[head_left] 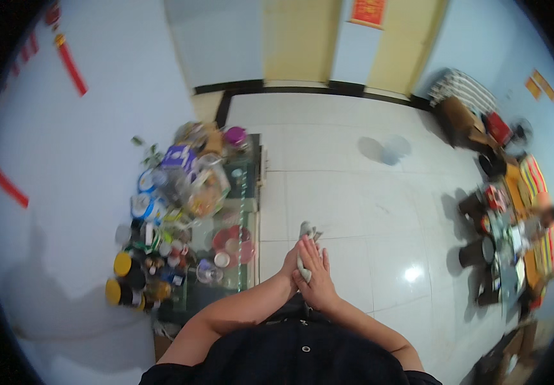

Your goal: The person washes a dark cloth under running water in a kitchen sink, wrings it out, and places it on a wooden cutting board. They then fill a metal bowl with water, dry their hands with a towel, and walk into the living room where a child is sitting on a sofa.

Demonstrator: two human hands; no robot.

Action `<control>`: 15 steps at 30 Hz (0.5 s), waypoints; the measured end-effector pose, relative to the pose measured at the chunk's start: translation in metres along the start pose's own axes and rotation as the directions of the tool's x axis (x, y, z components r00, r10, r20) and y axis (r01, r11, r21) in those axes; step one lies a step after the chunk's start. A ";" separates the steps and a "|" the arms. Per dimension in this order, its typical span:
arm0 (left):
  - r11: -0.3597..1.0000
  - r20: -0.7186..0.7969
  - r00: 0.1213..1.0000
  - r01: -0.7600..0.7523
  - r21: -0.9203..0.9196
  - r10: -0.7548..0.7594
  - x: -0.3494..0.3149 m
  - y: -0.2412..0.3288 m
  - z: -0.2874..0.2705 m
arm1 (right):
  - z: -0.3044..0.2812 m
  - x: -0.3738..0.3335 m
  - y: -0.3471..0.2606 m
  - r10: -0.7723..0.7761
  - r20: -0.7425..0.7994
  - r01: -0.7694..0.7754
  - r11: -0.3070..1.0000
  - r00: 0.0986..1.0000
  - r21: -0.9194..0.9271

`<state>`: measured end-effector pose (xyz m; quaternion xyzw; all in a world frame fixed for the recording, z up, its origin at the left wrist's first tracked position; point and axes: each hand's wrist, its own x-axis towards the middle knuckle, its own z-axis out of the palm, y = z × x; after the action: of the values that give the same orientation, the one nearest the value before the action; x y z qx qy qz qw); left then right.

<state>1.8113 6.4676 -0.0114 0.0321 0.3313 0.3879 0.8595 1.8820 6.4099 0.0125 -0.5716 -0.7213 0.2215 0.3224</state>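
L hand (291,262) & R hand (319,282) press together, palms facing, fingers mostly straight and pointing fwd; R hand is nearer the cam and hides part of the L. Squeezed btwn them is a pale cloth-like item (306,228): one bit pokes out past the fingertips, another shows by the R thumb. Exact material too small to tell. Hands are held in front of the dark top (277,353), over the white tiled floor (328,186), just R of a glass-topped table (233,280).

On that table, nearest the hands: a red dish (233,245), a small white cup (221,259) & a clear container (209,273) w/ a purplish tint. Toward the wall, two yellow-lidded jars (123,264) stand in the clutter. Farther back: a clear plastic bag (205,194) w/ stuff inside, a purple box (178,158), & a magenta round item (234,135).

Far R, well apart: dark stool (476,253) by a 2nd cluttered table, striped cushions (549,249), plus another person (533,228), posture unclear. Upper R corner: cardboard box (458,123) near a fan (520,133).
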 end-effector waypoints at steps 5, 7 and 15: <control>0.876 0.093 0.942 0.260 0.407 -0.323 0.029 -0.021 -0.035 | -0.022 -0.033 0.030 0.431 0.006 -0.302 0.621 0.903 0.723; 0.886 0.072 0.938 0.294 0.358 -0.340 0.036 -0.026 -0.038 | -0.051 -0.040 0.032 0.488 0.061 -0.278 0.387 0.871 0.879; 0.906 0.312 0.857 0.344 0.248 -0.411 0.052 -0.083 0.021 | -0.103 -0.073 0.027 0.416 -0.183 -0.236 0.766 0.891 0.598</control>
<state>1.9029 6.4497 -0.0493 0.1149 0.2037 0.1666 0.9579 1.9844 6.3413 0.0496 -0.5962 -0.4535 0.3855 0.5388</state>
